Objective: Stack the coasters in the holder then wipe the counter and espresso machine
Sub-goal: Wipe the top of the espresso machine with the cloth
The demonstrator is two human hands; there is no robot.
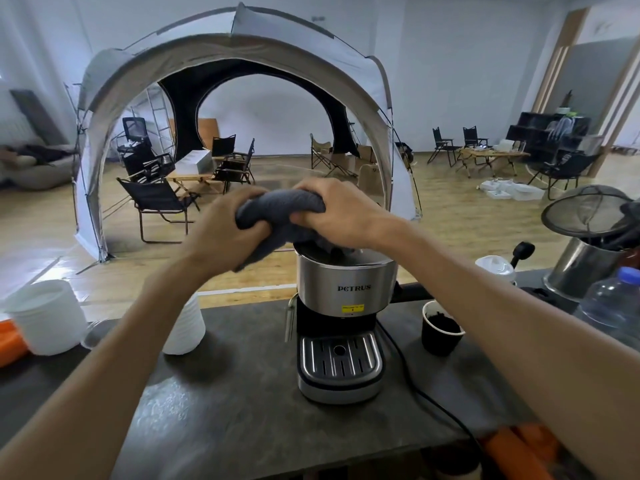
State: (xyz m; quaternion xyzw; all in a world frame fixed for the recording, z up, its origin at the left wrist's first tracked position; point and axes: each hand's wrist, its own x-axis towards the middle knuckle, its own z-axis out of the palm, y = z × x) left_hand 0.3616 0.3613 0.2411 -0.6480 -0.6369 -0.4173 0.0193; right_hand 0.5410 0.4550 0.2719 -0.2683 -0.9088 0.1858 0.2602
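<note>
A steel and black espresso machine (341,327) stands upright in the middle of the dark counter (242,393). Both my hands hold a grey cloth (282,211) bunched just above the machine's top. My left hand (225,233) grips the cloth's left end, and my right hand (337,213) grips its right end. Part of the cloth hangs down onto the machine's top rim. I see no coasters or holder in this view.
White ribbed cups (185,327) and a white tub (46,317) stand at the left. A black cup with dark grounds (440,329) sits right of the machine, whose cord (433,400) trails to the front right. A steel can with a strainer (585,244) and a plastic bottle (609,303) are far right.
</note>
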